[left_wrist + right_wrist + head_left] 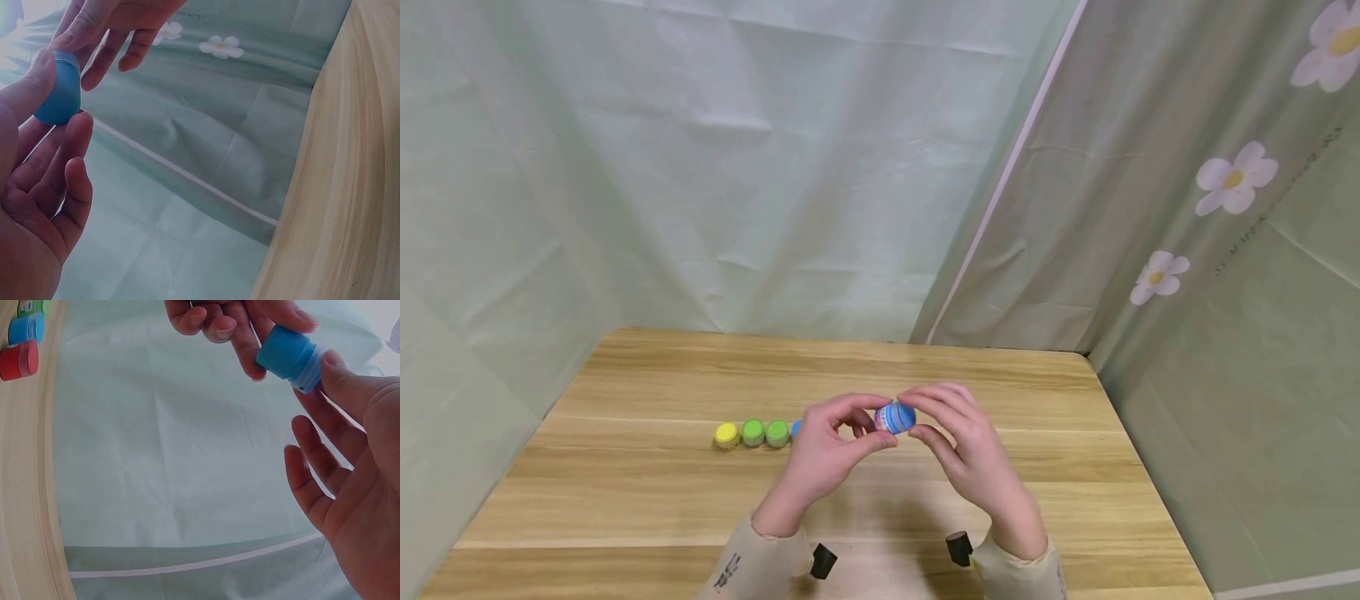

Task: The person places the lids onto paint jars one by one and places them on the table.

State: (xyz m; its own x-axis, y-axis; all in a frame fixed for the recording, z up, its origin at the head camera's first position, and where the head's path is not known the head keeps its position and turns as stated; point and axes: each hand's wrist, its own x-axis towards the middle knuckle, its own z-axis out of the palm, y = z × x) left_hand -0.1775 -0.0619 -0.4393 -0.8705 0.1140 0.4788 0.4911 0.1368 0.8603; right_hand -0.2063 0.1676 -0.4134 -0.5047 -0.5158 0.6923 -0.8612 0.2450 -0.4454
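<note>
Both hands hold one small blue paint pot [895, 417] up above the table, tilted on its side. My left hand [826, 450] pinches one end between thumb and fingers. At the other end, the thumb and fingertips of my right hand [958, 442] grip it. In the right wrist view the pot [286, 353] shows a solid blue part and a paler, see-through end, which the right hand [369, 456] pinches. From the left wrist, the pot [60, 94] appears between the left thumb and fingers. Whether lid and body are apart cannot be told.
A row of similar pots stands on the wooden table [647, 483] to the left: a yellow pot [727, 435], two green ones [753, 431], and a blue one partly behind the left hand. The right wrist view also shows a red pot [19, 360]. Curtains [775, 167] enclose the table.
</note>
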